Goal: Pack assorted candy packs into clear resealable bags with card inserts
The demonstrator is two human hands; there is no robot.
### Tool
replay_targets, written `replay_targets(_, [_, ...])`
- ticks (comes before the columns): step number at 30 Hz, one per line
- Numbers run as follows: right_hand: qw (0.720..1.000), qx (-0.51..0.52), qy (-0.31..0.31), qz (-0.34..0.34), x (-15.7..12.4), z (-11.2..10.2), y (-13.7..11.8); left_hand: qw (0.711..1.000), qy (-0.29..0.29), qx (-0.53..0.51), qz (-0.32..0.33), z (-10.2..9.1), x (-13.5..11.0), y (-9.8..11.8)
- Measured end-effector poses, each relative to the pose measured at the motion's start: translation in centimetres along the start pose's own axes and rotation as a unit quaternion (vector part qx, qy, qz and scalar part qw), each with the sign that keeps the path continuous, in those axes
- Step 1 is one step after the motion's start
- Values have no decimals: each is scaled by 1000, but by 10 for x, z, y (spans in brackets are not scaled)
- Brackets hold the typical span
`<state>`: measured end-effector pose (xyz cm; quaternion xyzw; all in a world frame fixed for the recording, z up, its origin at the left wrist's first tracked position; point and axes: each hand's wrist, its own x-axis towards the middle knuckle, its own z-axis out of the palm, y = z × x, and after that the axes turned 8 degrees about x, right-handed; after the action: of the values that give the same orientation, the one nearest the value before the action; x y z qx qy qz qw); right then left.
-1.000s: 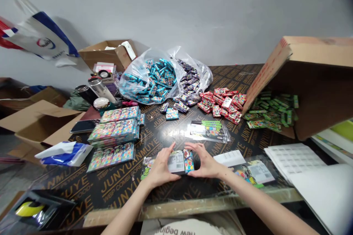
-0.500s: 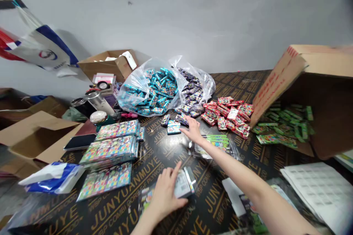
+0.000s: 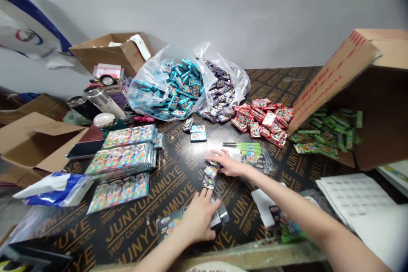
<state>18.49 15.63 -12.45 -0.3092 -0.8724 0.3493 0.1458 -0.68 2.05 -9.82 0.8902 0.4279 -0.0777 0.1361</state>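
My left hand (image 3: 198, 216) lies flat, fingers spread, on a clear sleeve packet (image 3: 223, 216) near the table's front edge, pressing it down. A little beyond it, my right hand (image 3: 227, 163) pinches a few small purple packets (image 3: 210, 173) and holds them just over the table. The clear bag of purple packets (image 3: 225, 89) and the bag of blue packets (image 3: 174, 91) sit at the back. A flat sleeve with green print (image 3: 255, 154) lies right beside my right hand.
Stacks of colourful filled sleeves (image 3: 123, 159) lie to the left. Red packets (image 3: 264, 121) are heaped in the middle, and green packets (image 3: 321, 134) spill from a tipped cardboard box (image 3: 376, 93) at right. Label sheets (image 3: 353, 197) are at front right; flasks and open boxes at back left.
My right hand reached out to the loose purple packets, closed on a few and drew back toward me. My left hand stayed on the sleeve packet.
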Motion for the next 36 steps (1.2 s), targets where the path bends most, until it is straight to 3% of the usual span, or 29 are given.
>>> replay_targets(3, [993,-45,82,77,-23,12,-14,1000,19,-14,-18,2,-7,6])
replay_targets(7, [959,-88,213,165,-35,40,-33,997,46,-45,-46,9,-17,6])
replay_targets(14, [908,-121,337,219,-21,69,-58,986,105,-44,-123,28,-22,6])
replay_targets(17, [903,-104,355,219,-16,68,-61,983,120,-29,-138,29,-13,5])
replay_targets(20, [908,-56,380,168,-25,56,-64,978,134,-45,-155,22,-5,-3])
replay_targets(24, [933,-66,343,80,-60,32,-80,960,191,-109,-172,12,-6,-14])
replay_targets(29, [977,-99,185,44,-96,21,-107,952,250,-144,-104,4,-12,-9])
replay_targets(32, [991,-69,112,19,-104,18,-113,956,245,-150,-61,-1,-13,-2])
replay_targets(36, [997,8,66,-32,-105,8,-108,960,223,-167,-23,-4,-14,3])
